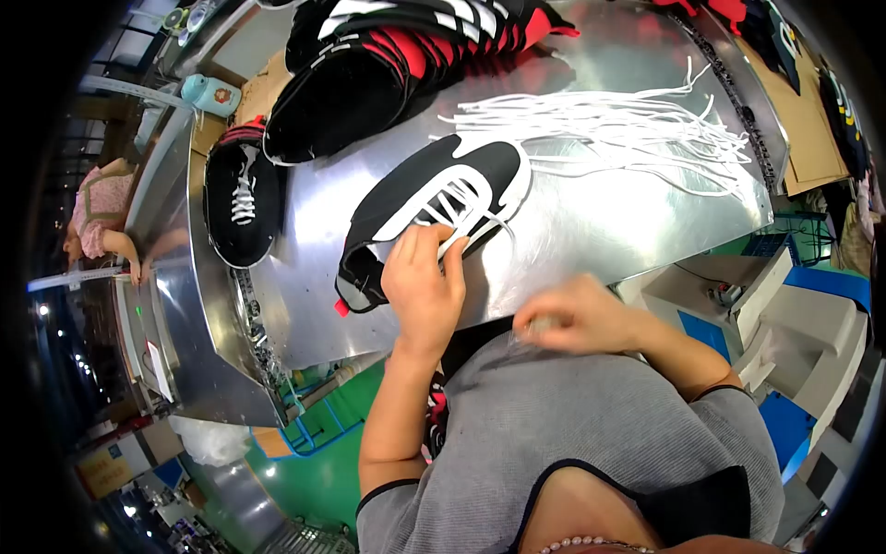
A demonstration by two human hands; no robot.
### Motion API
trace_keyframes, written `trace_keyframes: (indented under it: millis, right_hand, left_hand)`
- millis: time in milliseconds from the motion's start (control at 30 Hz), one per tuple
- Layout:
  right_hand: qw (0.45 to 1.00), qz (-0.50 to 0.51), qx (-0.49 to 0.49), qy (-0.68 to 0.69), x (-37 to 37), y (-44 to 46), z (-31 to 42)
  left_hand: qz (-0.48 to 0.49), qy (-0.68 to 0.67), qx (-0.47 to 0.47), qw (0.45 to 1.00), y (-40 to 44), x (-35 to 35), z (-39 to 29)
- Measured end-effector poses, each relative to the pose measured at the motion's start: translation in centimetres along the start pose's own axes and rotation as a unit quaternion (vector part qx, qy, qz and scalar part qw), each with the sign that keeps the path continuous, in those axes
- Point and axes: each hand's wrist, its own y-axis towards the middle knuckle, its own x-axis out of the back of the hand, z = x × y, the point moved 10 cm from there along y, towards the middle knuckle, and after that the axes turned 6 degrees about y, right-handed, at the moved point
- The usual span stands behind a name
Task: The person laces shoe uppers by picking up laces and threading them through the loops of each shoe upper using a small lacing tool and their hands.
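Shoe upper [383, 208]: black and white, lying on the metal table [572, 222] under the left fingertips; its toe points away from them, its red heel tab [341, 307] sits left of that hand.
Left hand [425, 291]: thumb and forefinger close together at the near edge of the lacing; whether they clamp lace or edge, cannot tell.
Lace [451, 205]: white, crossing the throat just beyond those fingertips.
Right hand [577, 314]: blurred, fingers curled, apart from the shoe; cannot tell whether they grip anything.
Loose laces [609, 129]: white bundle, beyond both hands' fingers.
Stacked uppers [341, 102]: beyond the left fingers, leftward.
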Motion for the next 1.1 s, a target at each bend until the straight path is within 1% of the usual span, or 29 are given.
trace_keyframes:
  millis: [33,67,100,167,233,267,300,333,367,400,433,500,533,567,600,633,667,700,733,767,833,900,933,967,1000,1033,1067,1100]
  right_hand:
    - [1.0,-0.007,0.002,-0.009,0.5,0.1,0.1]
    - [0.992,-0.121,0.008,-0.028,3.3,0.8,0.2]
    - [0.967,-0.221,0.122,-0.039,4.4,1.8,2.9]
    - [0.958,-0.231,0.155,-0.075,5.6,3.7,3.4]
    - [0.972,-0.153,0.171,-0.041,4.3,4.5,3.4]
    - [0.984,-0.086,0.158,0.011,3.0,5.0,3.7]
    - [0.989,-0.051,0.139,0.027,2.0,5.1,3.8]
    - [0.982,0.009,0.118,0.147,1.2,5.2,3.9]
    - [0.958,0.069,0.094,0.264,0.3,5.2,4.4]
    - [0.868,0.157,0.049,0.469,-1.4,5.2,3.3]
    - [0.762,0.213,0.086,0.606,-2.9,5.4,4.1]
    - [0.678,0.227,0.074,0.695,-4.0,5.4,4.0]
    - [0.676,0.201,0.036,0.708,-4.1,5.1,4.1]
    - [0.649,0.187,0.0,0.738,-4.4,4.6,3.6]
    - [0.675,0.154,-0.003,0.721,-4.3,3.8,3.3]
    - [0.666,0.134,-0.102,0.727,-5.3,3.2,1.7]
    - [0.78,0.086,-0.094,0.612,-4.5,2.4,0.6]
    - [0.795,0.155,-0.035,0.585,-4.6,1.1,1.7]
    - [0.819,0.166,-0.061,0.545,-5.1,0.3,1.6]
    - [0.868,0.137,-0.076,0.472,-5.1,0.0,0.4]
    - [0.923,0.096,-0.061,0.366,-4.7,-0.6,-0.7]
    - [0.886,0.114,-0.09,0.44,-4.9,-1.0,-1.1]
    - [0.867,0.105,-0.107,0.476,-4.7,-0.9,-1.3]
    - [0.851,0.107,-0.1,0.504,-4.7,-0.7,-0.7]
    - [0.823,0.13,-0.057,0.55,-4.8,-0.1,0.3]
    - [0.772,0.137,-0.002,0.621,-4.7,0.7,0.7]
    - [0.756,0.082,-0.055,0.647,-5.2,1.7,-1.3]
    - [0.692,0.05,-0.093,0.714,-5.6,2.1,-2.4]
  left_hand:
    - [-0.008,0.0,-0.01,1.0,-0.1,-0.1,-0.2]
    - [-0.017,-0.002,-0.024,1.0,0.0,-0.1,-0.4]
    - [-0.017,0.039,-0.06,0.997,0.9,2.4,-1.5]
    - [-0.035,0.05,-0.095,0.994,1.1,2.9,-3.2]
    - [-0.042,0.045,-0.11,0.992,1.1,2.8,-4.8]
    - [-0.048,0.044,-0.115,0.991,1.3,3.4,-5.3]
    - [-0.049,0.044,-0.118,0.991,1.3,3.9,-5.6]
    - [-0.048,0.042,-0.113,0.992,1.3,4.1,-5.5]
    - [-0.052,0.03,-0.11,0.992,1.5,4.5,-5.6]
    - [-0.053,0.016,-0.107,0.993,1.5,4.8,-5.8]
    - [-0.051,0.002,-0.104,0.993,1.6,5.0,-5.9]
    - [-0.036,-0.012,-0.084,0.996,1.6,4.6,-5.7]
    - [-0.029,-0.017,-0.076,0.997,1.6,4.7,-5.5]
    - [-0.025,-0.028,-0.078,0.996,1.9,4.7,-5.4]
    - [-0.028,-0.031,-0.081,0.996,1.9,4.8,-5.2]
    - [-0.034,-0.037,-0.09,0.995,1.7,4.7,-4.6]
    - [-0.034,-0.044,-0.082,0.995,1.8,4.5,-4.1]
    - [-0.029,-0.049,-0.066,0.996,1.9,4.4,-3.5]
    - [-0.023,-0.066,-0.051,0.996,2.2,4.3,-3.0]
    - [-0.012,-0.081,-0.025,0.996,2.3,3.9,-2.6]
    - [0.003,-0.095,-0.026,0.995,2.4,3.2,-2.8]
    - [0.038,-0.081,-0.035,0.995,2.2,1.9,-2.7]
    - [0.044,-0.083,-0.038,0.995,2.0,1.1,-2.4]
    - [0.027,-0.083,-0.067,0.994,1.9,0.8,-2.3]
    - [0.032,-0.056,-0.076,0.995,1.7,0.6,-2.5]
    - [0.018,-0.072,-0.094,0.993,2.0,1.1,-3.3]
    - [0.032,-0.083,-0.07,0.994,2.2,1.5,-3.6]
    - [0.028,-0.083,-0.072,0.994,2.4,1.9,-4.1]
